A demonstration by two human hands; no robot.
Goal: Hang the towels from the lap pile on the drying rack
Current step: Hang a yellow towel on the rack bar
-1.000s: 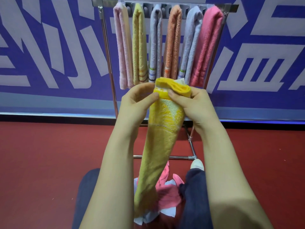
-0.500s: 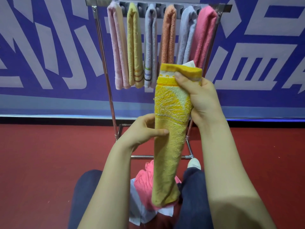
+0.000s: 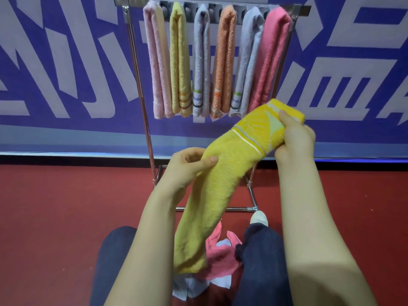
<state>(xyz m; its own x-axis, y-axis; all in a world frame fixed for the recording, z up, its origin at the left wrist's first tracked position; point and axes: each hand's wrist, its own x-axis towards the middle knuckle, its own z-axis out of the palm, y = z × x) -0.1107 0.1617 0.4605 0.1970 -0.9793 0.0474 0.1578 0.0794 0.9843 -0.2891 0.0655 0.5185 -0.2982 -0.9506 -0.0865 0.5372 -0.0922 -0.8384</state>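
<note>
Now slanted: yellow towel [image 3: 220, 186] swung off vertical, not yet hung.

Half a second ago the banded end was held straight up at 12 o'clock. It is now carried out toward 2 o'clock by the right hand [image 3: 295, 138], whose fingers are curled round that end. The middle of the towel is pinched by the left hand [image 3: 185, 168], thumb on the front face. The tail is left hanging at 6 o'clock over the lap pile [image 3: 220, 255]. The swing is judged to be a set-up for draping. The drying rack [image 3: 141, 85] at 12 o'clock is loaded with six hung towels [image 3: 225, 62]; a free arm cannot be made out. A pink towel [image 3: 223, 257] and a white cloth [image 3: 189, 286] are left in the lap pile.
</note>
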